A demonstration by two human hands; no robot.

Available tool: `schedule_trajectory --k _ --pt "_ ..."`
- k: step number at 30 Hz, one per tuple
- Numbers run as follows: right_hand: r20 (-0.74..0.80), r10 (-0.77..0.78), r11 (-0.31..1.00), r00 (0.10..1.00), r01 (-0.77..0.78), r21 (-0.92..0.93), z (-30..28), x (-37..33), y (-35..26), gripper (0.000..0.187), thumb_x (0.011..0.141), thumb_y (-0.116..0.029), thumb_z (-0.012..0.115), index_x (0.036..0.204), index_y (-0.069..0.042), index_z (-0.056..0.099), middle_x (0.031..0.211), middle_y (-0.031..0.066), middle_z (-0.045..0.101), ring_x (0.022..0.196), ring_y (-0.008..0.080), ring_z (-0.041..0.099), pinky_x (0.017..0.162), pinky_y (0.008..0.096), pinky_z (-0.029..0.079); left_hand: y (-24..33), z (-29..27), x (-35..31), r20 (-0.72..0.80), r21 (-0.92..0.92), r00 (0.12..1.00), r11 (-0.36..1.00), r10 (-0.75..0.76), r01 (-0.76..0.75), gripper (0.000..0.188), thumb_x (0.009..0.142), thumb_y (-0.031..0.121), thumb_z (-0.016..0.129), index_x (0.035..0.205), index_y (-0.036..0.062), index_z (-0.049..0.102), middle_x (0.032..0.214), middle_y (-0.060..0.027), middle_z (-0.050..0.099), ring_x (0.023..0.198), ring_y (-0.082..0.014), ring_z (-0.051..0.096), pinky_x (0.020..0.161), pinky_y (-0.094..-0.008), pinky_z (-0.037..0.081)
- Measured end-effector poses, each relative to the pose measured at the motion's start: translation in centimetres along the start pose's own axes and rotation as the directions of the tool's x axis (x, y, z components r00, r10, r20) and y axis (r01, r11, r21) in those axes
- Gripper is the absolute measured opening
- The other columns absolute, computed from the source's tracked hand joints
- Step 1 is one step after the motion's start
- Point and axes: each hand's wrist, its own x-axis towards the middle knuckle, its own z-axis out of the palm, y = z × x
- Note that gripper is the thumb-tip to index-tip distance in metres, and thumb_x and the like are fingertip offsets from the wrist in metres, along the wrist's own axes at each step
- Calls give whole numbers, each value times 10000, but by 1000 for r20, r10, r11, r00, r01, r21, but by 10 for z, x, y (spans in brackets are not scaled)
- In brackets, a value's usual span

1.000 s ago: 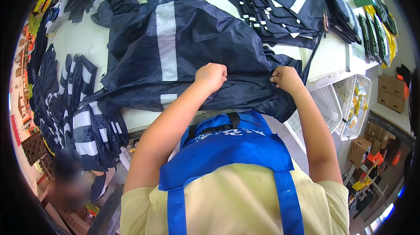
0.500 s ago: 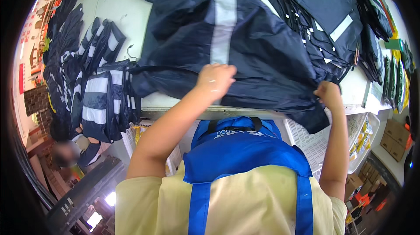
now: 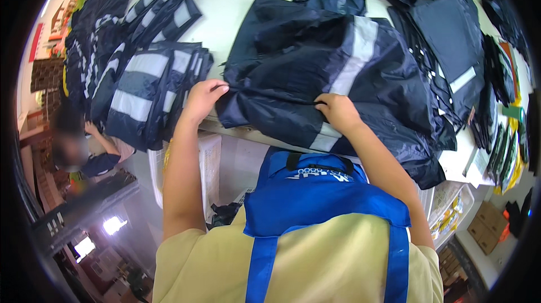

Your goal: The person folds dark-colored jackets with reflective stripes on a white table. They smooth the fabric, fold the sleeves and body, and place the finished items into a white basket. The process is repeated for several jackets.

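A dark navy jacket of thin, shiny fabric lies spread and wrinkled on the white table, a grey reflective band running across it. At its left edge, my left hand pinches a fold of the cloth between thumb and fingers. My right hand grips the near part of the jacket beside the band, fingers closed on the fabric. The lower right end of the jacket hangs over the table's front edge, partly behind my right forearm.
Folded navy garments with grey bands are stacked at the left. More dark garments are piled at the right. White plastic baskets stand below the table edge. Another person is at the far left. Cardboard boxes sit at the lower right.
My left hand has moved left from the middle band to the jacket's left edge. My right hand has left the right end and now grips near the band. The view has shifted.
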Motion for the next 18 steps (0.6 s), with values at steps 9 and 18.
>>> schedule_trajectory --k 9,18 --pt "-96 142 976 985 -123 179 8 2 -1 151 772 -119 687 793 -15 580 759 176 631 733 357 622 666 411 483 -22 24 35 -197 280 916 915 349 -289 124 814 130 677 923 82 712 932 -60 653 840 -166 598 795 -263 452" --pt "-3 165 986 986 -165 31 -7 15 1 183 752 -106 722 790 -2 576 700 162 607 636 277 597 617 349 466 -15 23 63 149 189 986 976 80 -108 145 801 141 689 923 64 699 833 -104 687 796 -192 645 752 -279 478"
